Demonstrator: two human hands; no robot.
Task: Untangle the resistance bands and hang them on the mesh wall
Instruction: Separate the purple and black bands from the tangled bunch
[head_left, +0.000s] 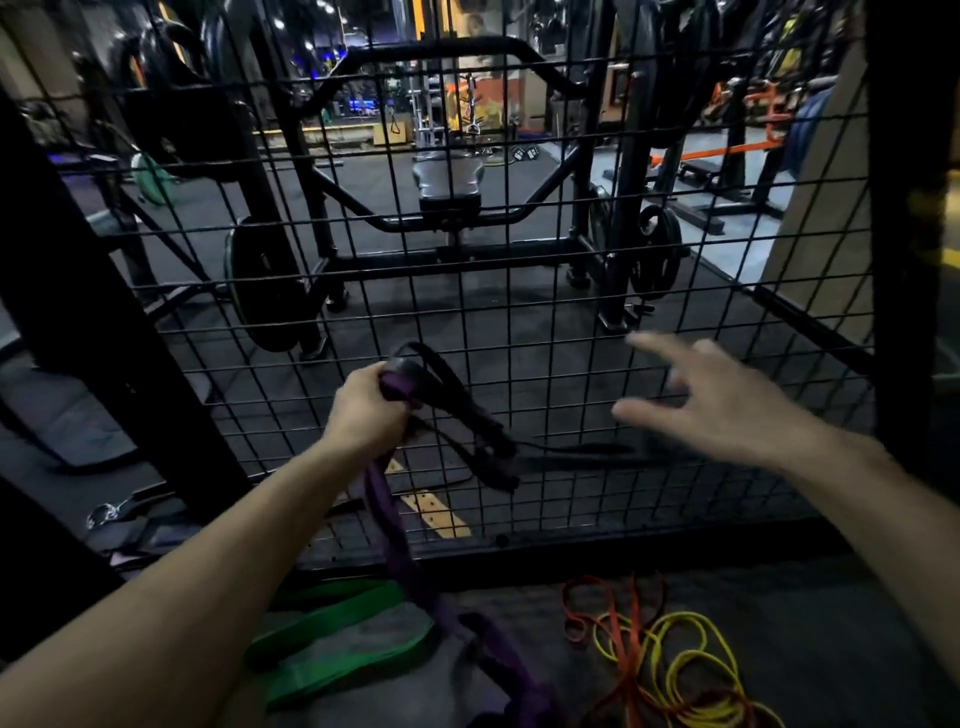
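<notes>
My left hand grips a purple band together with a black band, close to the black mesh wall. The purple band hangs down from my fist to the floor. The black band loops up over my fist and droops to the right against the mesh. My right hand hovers to the right, blurred, fingers spread, holding nothing. On the floor lie a wide green band, a thin yellow band and a thin orange band, the last two tangled together.
A thick black frame post bounds the mesh on the right and a slanted black beam on the left. Behind the mesh stand a weight machine with plates. A metal carabiner lies at lower left.
</notes>
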